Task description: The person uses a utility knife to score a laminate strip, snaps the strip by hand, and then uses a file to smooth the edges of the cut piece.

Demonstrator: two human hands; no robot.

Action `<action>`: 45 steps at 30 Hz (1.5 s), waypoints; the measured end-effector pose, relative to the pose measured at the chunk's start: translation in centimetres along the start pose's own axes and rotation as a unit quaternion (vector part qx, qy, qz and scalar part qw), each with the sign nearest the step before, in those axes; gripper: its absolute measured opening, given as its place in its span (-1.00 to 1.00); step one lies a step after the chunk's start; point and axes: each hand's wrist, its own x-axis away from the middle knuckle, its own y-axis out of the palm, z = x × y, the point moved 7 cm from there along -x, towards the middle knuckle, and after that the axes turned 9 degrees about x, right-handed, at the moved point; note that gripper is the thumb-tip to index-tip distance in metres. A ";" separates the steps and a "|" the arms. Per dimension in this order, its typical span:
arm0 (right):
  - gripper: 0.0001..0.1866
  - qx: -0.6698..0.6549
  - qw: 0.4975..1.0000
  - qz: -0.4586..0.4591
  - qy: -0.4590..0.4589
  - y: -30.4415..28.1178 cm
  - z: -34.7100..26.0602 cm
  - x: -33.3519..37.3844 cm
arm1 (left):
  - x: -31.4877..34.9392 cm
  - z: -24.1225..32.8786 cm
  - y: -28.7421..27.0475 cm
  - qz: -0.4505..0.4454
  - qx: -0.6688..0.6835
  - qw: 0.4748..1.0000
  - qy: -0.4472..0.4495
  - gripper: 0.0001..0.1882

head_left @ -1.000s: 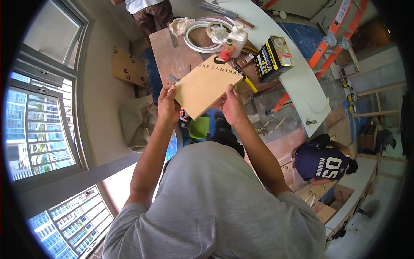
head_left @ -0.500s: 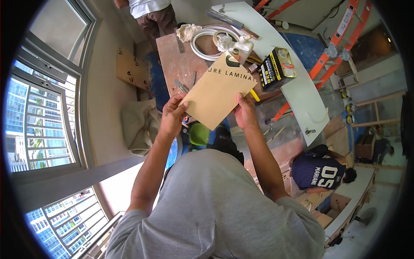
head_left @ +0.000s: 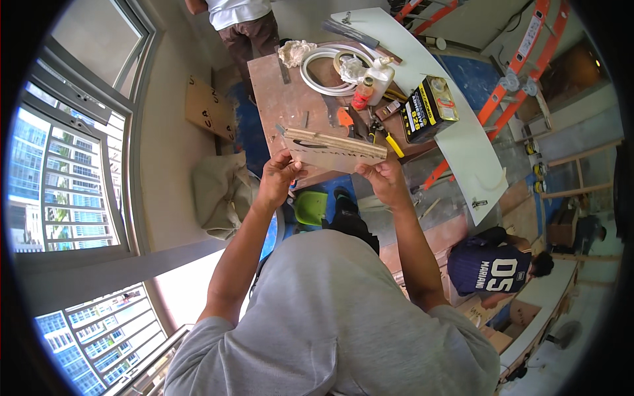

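Between both hands I hold a small plywood board, tilted so its layered far edge faces up and its printed tan face is seen at a slant. My left hand grips the left end, fingers behind and thumb in front. On the right end, my right hand grips it the same way. Beyond the board, on the brown worktable, lie a yellow-handled tool, an orange-and-black tool and a bottle with red liquid.
A black-and-yellow adhesive tin stands beside a long white panel. A white coil and a white jug are farther back. An orange ladder rises at right. One co-worker bends at right; another stands at far left.
The board has turned from showing its broad face to showing its layered edge, with both hands still on it. More tools on the table have come into view behind it.
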 end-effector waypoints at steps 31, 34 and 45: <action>-0.72 0.061 0.997 -0.016 0.047 -0.7 2.6 2.9 | -3.2 11.4 0.8 0.058 -0.571 0.812 -0.103 -0.70; -0.67 0.021 0.998 0.009 0.062 -0.8 3.1 2.4 | -1.8 7.6 -6.3 0.039 -0.685 0.727 -0.026 -0.71; -0.58 -0.119 0.982 0.034 0.144 -0.5 6.2 1.6 | 2.5 8.1 -6.3 0.111 -0.446 0.883 0.098 -0.80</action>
